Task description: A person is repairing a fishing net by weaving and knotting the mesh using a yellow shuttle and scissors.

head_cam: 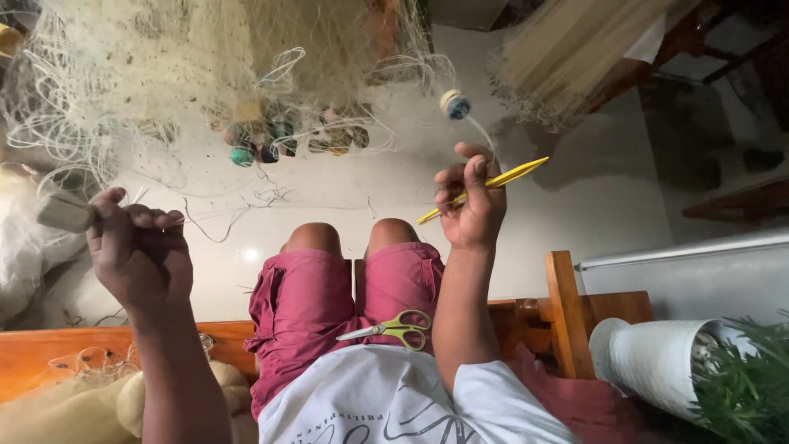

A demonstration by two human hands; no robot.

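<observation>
A yellow netting needle (485, 188) is pinched in the closed fingers of the right hand (470, 210), just below a small float (454, 104). A pale float (66, 214) is gripped in the clenched left hand (136, 251), with the fishing net (205, 74) above it.

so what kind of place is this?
Probably a home or small workshop for net mending: pale fishing net with coloured floats, yellow plastic netting needle in the right hand, orange wooden bench.
</observation>
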